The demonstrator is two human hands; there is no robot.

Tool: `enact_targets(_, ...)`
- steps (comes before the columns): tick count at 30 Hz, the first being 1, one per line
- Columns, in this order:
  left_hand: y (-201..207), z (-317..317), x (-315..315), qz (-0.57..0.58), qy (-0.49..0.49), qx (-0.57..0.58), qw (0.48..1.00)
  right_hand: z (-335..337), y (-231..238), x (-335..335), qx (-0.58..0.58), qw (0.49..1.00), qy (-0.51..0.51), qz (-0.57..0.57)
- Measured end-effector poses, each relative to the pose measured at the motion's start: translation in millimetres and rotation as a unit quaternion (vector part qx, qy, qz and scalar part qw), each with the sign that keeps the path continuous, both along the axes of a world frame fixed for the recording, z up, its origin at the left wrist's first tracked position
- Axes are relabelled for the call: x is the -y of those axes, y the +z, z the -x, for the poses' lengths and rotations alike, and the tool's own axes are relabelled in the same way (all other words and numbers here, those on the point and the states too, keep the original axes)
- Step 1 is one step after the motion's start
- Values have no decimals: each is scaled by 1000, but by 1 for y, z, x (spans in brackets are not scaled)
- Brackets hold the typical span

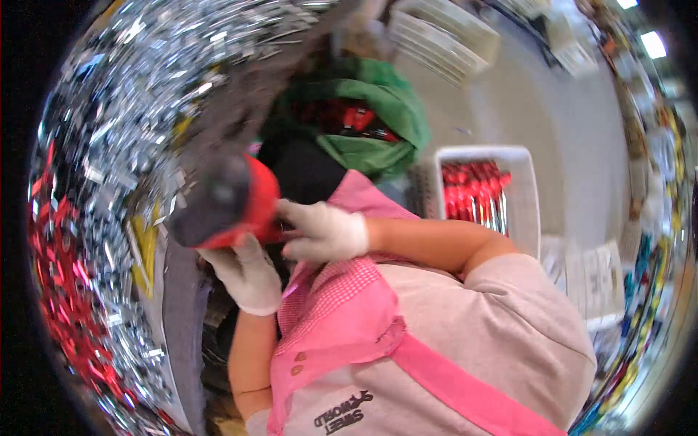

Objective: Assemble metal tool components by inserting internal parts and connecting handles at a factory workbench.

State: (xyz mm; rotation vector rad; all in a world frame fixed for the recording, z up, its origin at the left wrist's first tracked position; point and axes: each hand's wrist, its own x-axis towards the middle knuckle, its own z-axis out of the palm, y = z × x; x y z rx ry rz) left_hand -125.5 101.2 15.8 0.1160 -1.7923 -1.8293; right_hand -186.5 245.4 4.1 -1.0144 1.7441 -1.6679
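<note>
A red and black rounded thing (258,196), smeared by motion, is held up in front of my body; its exact kind cannot be made out. My left hand (251,280), in a white glove, grips it from below with the fingers closed on its lower edge. From the other side my right hand (327,231), gloved too, has its bent fingers closed against the near side of the same thing. Part of the right fingertips is hidden behind it. Beyond it lies a large heap of small shiny silver pieces (145,131).
Red shiny pieces (69,305) lie at the heap's left side, near a yellow piece (147,251). A green bag (403,109) stands open with red and dark things inside. A white bin (529,196) holds red-and-silver pieces; a white crate (443,36) stands farther off.
</note>
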Motion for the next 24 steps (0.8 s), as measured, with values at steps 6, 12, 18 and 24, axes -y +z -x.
enact_targets(6,34,56,-72,181,-243,17,953,-2,-4,-156,-20,867,-477,-142)
enact_targets(12,-52,21,16,130,-39,260,956,-76,-212,-416,65,589,-767,-249)
enact_targets(18,-60,-44,102,237,101,284,924,-126,-296,-528,233,520,-603,-559)
enact_targets(24,-40,-43,95,225,161,253,927,-109,-376,-514,329,511,-467,-642)
